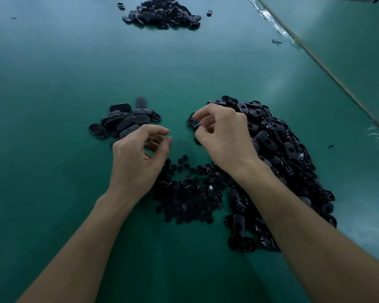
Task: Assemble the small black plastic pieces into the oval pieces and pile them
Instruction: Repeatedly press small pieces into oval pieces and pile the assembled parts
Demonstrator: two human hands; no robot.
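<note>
Right hand point(223, 136): fingers pinch one oval piece point(192, 122).
Left hand point(140, 158): fingers loosely curled, nothing seen in them.
Small pieces point(188, 193): on the counter point(53, 106), 6 o'clock of the hands.
Oval heap point(282, 154): 3 o'clock.
Stacked pile point(125, 121): 10 o'clock.

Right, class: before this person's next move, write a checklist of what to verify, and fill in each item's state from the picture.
1. Right hand grips an oval piece in its fingers: ok.
2. Left hand holds a small piece to insert: cannot tell. Its fingers are curled, but nothing shows between them.
3. Heap of small pieces lies between the two wrists, close by: ok.
4. Heap of loose ovals lies beside the right hand: ok.
5. Smaller pile of ovals sits just beyond the left hand, near enough for stacking: ok.
6. Small piece seated in the held oval: cannot tell, the fingers hide it.
</note>
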